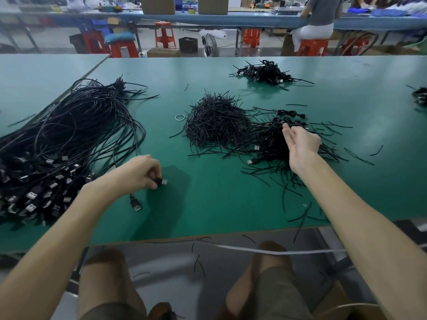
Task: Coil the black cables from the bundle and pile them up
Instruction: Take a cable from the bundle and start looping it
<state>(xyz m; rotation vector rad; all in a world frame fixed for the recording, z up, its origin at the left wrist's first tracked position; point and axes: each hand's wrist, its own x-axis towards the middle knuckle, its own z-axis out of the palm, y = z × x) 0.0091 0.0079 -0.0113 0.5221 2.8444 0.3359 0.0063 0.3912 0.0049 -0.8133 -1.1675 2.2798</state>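
Left hand point(138, 174): fingers pinching the black USB plug point(161, 181) of one cable, its cord hidden behind the hand. It sits just right of the big loose bundle of black cables point(57, 144) on the green desk point(208, 204). The bundle is cut off at the left edge.

Right hand point(302, 146): palm up, fingers loose and gripping nothing, over the pile of coiled black cables point(270, 144). Can't tell if the fingertips touch it.

Heap of short black ties point(215, 121) between bundle and pile.

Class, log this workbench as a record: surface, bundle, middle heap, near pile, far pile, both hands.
surface: green table
bundle: loose black cables, left side
middle heap: short black ties
near pile: coiled cables, right of the ties
far pile: smaller coiled stack, untouched
left hand: pinches a plug
right hand: fingers relaxed over near pile
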